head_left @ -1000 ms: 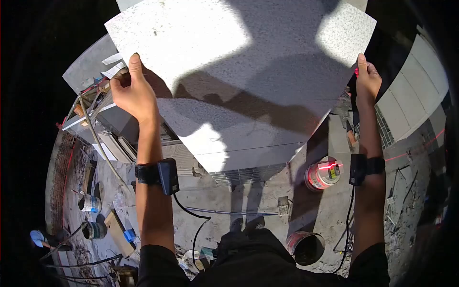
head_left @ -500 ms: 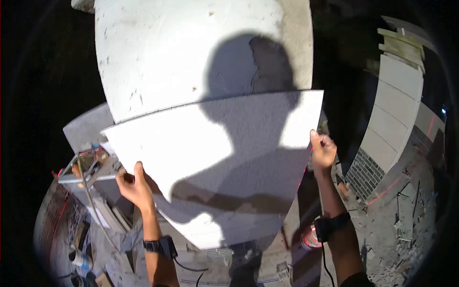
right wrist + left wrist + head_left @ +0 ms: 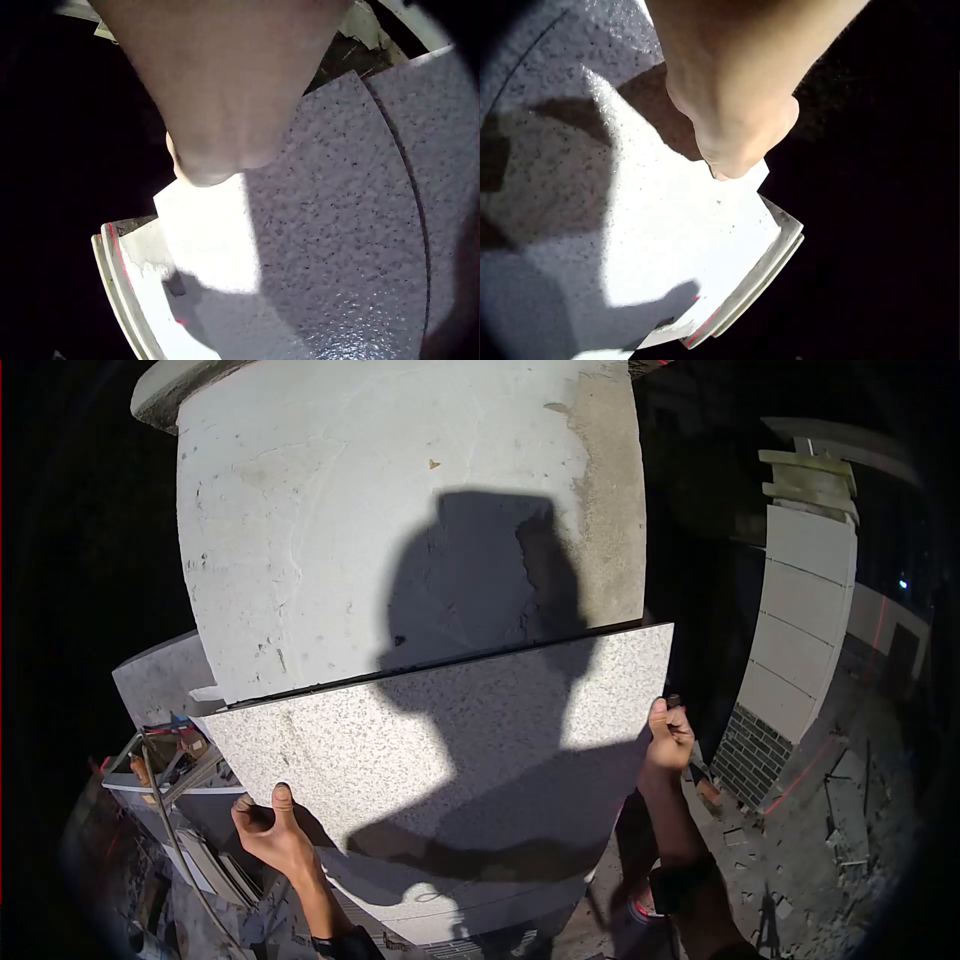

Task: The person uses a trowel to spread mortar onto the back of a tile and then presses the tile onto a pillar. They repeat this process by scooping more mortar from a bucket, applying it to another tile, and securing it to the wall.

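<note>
Okay, speckled slab (image 3: 360, 760) is up in front of the pale wall (image 3: 330, 510), top edge higher at right. Both hands grasping it: left hand (image 3: 277, 832) on left edge, right hand (image 3: 667, 740) on right (big shadow (image 3: 480, 590) across both surfaces). Brick-patterned base (image 3: 757, 757) stands far right.
</note>
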Tool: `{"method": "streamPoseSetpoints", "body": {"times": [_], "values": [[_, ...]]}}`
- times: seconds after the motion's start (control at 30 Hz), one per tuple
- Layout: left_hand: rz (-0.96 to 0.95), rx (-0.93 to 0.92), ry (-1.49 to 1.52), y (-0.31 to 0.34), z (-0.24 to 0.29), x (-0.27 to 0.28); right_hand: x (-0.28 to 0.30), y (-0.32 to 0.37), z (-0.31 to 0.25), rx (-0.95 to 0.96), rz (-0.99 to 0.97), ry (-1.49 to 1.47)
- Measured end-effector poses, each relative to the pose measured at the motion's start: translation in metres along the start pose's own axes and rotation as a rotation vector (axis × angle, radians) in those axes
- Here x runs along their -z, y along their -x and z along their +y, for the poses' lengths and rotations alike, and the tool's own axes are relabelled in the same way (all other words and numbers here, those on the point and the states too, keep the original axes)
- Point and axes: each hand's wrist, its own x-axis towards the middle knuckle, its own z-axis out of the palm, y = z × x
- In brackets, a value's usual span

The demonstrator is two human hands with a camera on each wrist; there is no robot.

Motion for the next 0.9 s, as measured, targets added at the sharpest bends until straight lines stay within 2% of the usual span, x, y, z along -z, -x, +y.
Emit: {"method": "streamPoseSetpoints", "body": {"times": [0.07, 0.1, 0.13, 0.17, 0.23, 0.3, 0.33, 0.4, 0.43, 0.47, 0.5, 0.53, 0.57, 0.6, 0.63, 0.67, 0.7, 0.77, 0.83, 0.9], "values": [[0.022, -0.040, -0.032, -0.001, 0.015, -0.001, 0.004, -0.001, -0.017, 0.064, 0.032, -0.081], [0.035, -0.076, -0.072, 0.001, 0.023, 0.002, 0.011, -0.004, -0.033, -0.003, 0.019, -0.092], [0.060, -0.031, -0.090, -0.001, 0.031, 0.015, 0.018, -0.006, -0.055, -0.078, 0.034, -0.064], [0.006, -0.040, -0.036, 0.003, 0.076, 0.016, 0.026, -0.002, -0.075, -0.174, 0.063, -0.023], [0.008, -0.117, 0.294, 0.006, 0.128, 0.020, 0.062, -0.003, -0.090, -0.028, 0.079, -0.204], [0.072, -0.130, 0.222, 0.012, 0.164, 0.049, 0.051, 0.011, -0.193, -0.163, 0.221, -0.288], [0.072, -0.290, 0.203, 0.010, 0.175, 0.058, 0.068, 0.012, -0.216, -0.111, 0.230, -0.276], [0.135, -0.208, 0.285, 0.020, 0.215, 0.065, 0.135, 0.003, -0.252, -0.035, 0.182, -0.313], [0.115, -0.293, 0.373, 0.018, 0.226, 0.062, 0.166, -0.001, -0.269, 0.000, 0.131, -0.377], [0.113, -0.249, 0.465, 0.024, 0.252, 0.053, 0.180, -0.002, -0.299, 0.070, 0.259, -0.330], [0.155, -0.315, 0.549, 0.021, 0.260, 0.042, 0.187, -0.002, -0.335, 0.141, 0.373, -0.290], [0.201, -0.383, 0.412, 0.022, 0.268, 0.032, 0.194, -0.003, -0.370, 0.218, 0.457, -0.212], [0.225, -0.411, 0.372, 0.028, 0.284, 0.024, 0.220, -0.007, -0.394, 0.307, 0.480, -0.109], [0.380, -0.536, 0.320, 0.028, 0.289, 0.007, 0.255, -0.013, -0.417, 0.403, 0.462, 0.044], [0.342, -0.234, 0.649, 0.046, 0.311, -0.007, 0.291, -0.020, -0.440, 0.506, 0.458, 0.286], [0.339, 0.037, 0.843, 0.061, 0.342, -0.010, 0.332, -0.024, -0.465, 0.634, 0.465, 0.612], [0.398, -0.038, 0.760, 0.070, 0.336, -0.026, 0.374, -0.025, -0.490, 0.754, 0.483, 0.943], [0.305, 0.097, 0.824, 0.100, 0.355, -0.042, 0.444, -0.011, -0.535, 0.929, 0.509, 1.510], [0.120, 0.253, 0.979, 0.138, 0.371, -0.044, 0.408, 0.069, -0.595, 0.987, 0.403, 1.469], [-0.100, 0.386, 1.135, 0.176, 0.380, -0.033, 0.395, 0.134, -0.628, 0.883, 0.444, 1.443]]}}
